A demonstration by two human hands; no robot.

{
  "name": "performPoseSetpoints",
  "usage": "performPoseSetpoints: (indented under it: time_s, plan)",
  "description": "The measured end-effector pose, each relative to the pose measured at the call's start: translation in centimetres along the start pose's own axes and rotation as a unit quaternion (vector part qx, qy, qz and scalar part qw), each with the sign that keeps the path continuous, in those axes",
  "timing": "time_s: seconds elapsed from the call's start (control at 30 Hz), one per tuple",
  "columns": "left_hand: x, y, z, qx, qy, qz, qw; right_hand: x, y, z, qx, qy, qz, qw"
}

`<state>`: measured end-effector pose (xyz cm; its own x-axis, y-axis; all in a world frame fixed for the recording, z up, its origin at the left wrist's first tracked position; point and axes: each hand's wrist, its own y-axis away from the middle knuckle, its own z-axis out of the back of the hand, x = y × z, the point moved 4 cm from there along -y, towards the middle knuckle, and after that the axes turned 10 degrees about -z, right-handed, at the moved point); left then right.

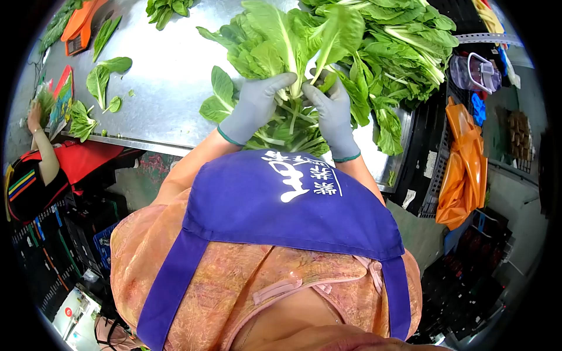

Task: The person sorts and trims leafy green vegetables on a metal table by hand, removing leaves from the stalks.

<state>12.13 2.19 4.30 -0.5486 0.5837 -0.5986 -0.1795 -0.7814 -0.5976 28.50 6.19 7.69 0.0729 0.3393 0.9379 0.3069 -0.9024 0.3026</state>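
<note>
My left hand (253, 110), in a grey glove, is closed around the base of a head of leafy greens (287, 50), whose broad leaves fan out away from me. My right hand (333, 112), gloved alike, pinches a leaf (339, 35) by its stalk at the right side of that head. Whether this leaf is still joined to the base, I cannot tell. Under both hands lie loose leaves and stalks (287, 131). To the right is a large pile of the same greens (398, 50).
The metal table (170, 70) carries scattered leaves (98, 82) and an orange tool (82, 26) at its far left. Another person's hand (35, 115) holds greens by the left edge. Orange plastic (462, 167) hangs over a black crate (430, 181) on the right, near a clear jug (475, 73).
</note>
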Motion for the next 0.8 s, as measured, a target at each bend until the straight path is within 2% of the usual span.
performPoseSetpoints:
  time_s: [0.03,0.07,0.1,0.2,0.3,0.37,0.4,0.5,0.53,0.57,0.6,0.63,0.67,0.77,0.8]
  plan:
    - [0.2,-0.6,0.4,-0.086,0.204,0.14,0.965,-0.1,0.1,-0.1,-0.008,-0.011,0.004,1.0]
    - [-0.2,-1.1,-0.1,-0.167,0.394,0.27,0.862,-0.2,0.1,-0.1,-0.015,-0.021,0.008,1.0]
    - [-0.5,-1.1,-0.8,-0.237,0.556,0.38,0.7,-0.3,0.0,-0.1,-0.022,-0.031,0.013,0.999]
    - [0.6,-1.0,-0.6,-0.228,0.64,0.338,0.652,-0.7,0.0,-0.1,-0.018,-0.093,0.021,0.995]
    - [0.9,-1.3,-0.4,-0.22,0.673,0.352,0.612,-0.8,0.2,0.1,0.002,-0.09,0.022,0.996]
    - [0.7,-1.1,-0.6,-0.246,0.655,0.384,0.603,-1.3,0.0,0.6,0.038,-0.086,0.011,0.996]
    - [0.7,-1.1,-0.6,-0.259,0.645,0.399,0.598,-1.3,0.1,0.6,0.021,-0.115,0.011,0.993]
    - [2.7,-0.6,0.2,-0.24,0.698,0.311,0.6,-1.1,0.2,1.5,0.028,-0.082,-0.011,0.996]
    - [3.5,-0.2,0.9,-0.204,0.544,0.282,0.763,-1.5,-0.1,2.2,0.043,0.042,-0.098,0.993]
    - [4.1,0.2,1.5,-0.175,0.348,0.266,0.882,-1.2,-0.2,2.6,0.042,0.243,-0.046,0.968]
    - [1.9,-0.8,3.0,-0.133,0.218,0.201,0.946,-1.2,-0.1,2.7,0.039,0.433,0.009,0.901]
    - [0.5,-1.4,3.9,-0.087,0.083,0.131,0.984,-1.3,0.1,2.7,0.032,0.604,0.064,0.794]
    - [1.3,-0.8,3.7,-0.082,0.032,0.096,0.992,-0.6,0.7,2.4,-0.021,0.629,0.202,0.75]
    - [-0.8,-1.6,2.8,-0.076,0.025,0.008,0.997,2.6,1.1,0.8,-0.022,0.446,0.199,0.872]
    - [-1.6,-2.5,2.3,-0.155,0.277,0.187,0.93,3.0,1.3,0.1,0.003,0.348,0.149,0.925]
